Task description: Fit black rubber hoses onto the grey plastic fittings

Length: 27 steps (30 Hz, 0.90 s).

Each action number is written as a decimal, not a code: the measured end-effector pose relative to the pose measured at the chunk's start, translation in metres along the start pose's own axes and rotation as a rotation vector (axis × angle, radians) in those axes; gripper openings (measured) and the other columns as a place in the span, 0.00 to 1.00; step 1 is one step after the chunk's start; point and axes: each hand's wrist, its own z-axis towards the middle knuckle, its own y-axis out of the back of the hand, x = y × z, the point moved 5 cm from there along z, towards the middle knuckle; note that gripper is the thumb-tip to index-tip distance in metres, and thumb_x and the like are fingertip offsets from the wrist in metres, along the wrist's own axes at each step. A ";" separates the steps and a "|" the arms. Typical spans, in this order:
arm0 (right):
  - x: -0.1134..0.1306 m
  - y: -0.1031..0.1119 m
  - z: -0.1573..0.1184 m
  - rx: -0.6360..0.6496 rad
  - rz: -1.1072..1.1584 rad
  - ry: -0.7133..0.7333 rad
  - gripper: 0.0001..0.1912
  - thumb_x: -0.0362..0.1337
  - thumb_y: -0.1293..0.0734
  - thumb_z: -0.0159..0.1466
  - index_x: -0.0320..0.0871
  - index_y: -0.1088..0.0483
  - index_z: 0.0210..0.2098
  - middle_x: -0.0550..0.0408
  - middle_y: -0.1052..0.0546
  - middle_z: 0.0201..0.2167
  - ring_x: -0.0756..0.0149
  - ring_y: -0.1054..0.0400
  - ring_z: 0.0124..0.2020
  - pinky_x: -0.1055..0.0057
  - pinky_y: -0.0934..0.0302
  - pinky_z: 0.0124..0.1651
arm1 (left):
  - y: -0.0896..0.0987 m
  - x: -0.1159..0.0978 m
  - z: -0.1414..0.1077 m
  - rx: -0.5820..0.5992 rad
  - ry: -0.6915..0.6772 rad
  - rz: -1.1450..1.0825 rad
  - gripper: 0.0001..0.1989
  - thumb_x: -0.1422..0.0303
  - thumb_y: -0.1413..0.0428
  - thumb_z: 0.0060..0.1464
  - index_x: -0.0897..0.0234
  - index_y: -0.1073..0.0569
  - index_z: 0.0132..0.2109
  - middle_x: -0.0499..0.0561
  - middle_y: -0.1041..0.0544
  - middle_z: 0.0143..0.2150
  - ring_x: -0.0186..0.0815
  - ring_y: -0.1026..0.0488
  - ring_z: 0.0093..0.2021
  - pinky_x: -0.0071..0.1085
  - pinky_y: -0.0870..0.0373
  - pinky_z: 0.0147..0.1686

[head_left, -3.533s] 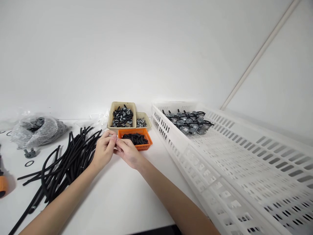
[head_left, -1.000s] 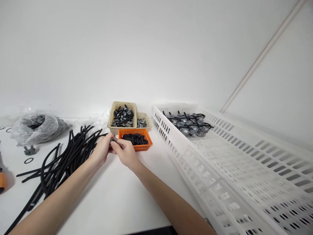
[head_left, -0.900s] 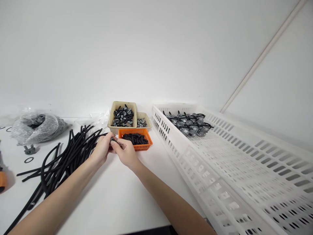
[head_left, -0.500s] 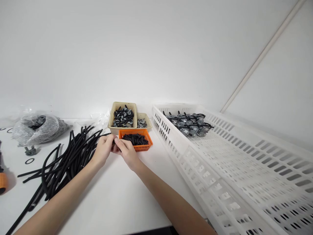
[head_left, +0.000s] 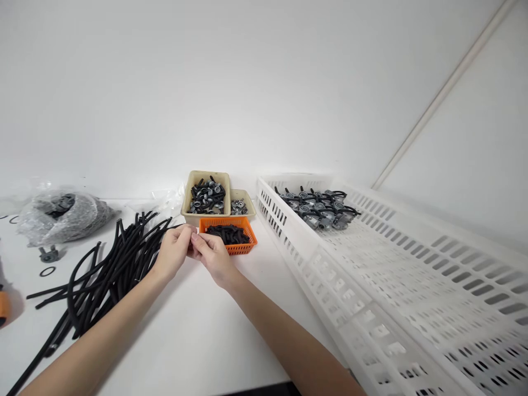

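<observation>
My left hand and my right hand meet at the fingertips over the white table, both closed. Whatever they pinch between them is hidden by the fingers. Just beyond my right hand is an orange basket with short black pieces in it. To the left of my left hand lies a loose heap of long black tubes, partly behind my left forearm.
Behind the orange basket stand a beige bin of grey-and-black parts and a smaller beige tray of metal pieces. A long white crate on the right holds assembled parts. At left are a bubble-wrap bag and a black ring.
Both hands stay together at nearly the same spot, with only slight finger movement. The whole view has shifted very slightly.
</observation>
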 end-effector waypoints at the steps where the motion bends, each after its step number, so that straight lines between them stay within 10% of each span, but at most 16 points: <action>1: 0.000 -0.001 0.000 -0.002 -0.004 0.008 0.25 0.51 0.29 0.54 0.41 0.41 0.18 0.63 0.42 0.20 0.75 0.46 0.25 0.67 0.36 0.40 | 0.000 -0.001 0.000 -0.007 0.023 -0.017 0.15 0.63 0.49 0.49 0.63 0.36 0.18 0.45 0.37 0.19 0.30 0.40 0.23 0.24 0.40 0.23; 27: 0.008 0.000 0.000 -0.069 -0.456 0.171 0.20 0.43 0.36 0.58 0.43 0.47 0.17 0.62 0.44 0.18 0.75 0.50 0.23 0.74 0.50 0.27 | -0.005 -0.007 -0.005 -0.037 0.336 -0.165 0.09 0.62 0.47 0.36 0.64 0.34 0.20 0.44 0.37 0.15 0.30 0.38 0.18 0.26 0.38 0.18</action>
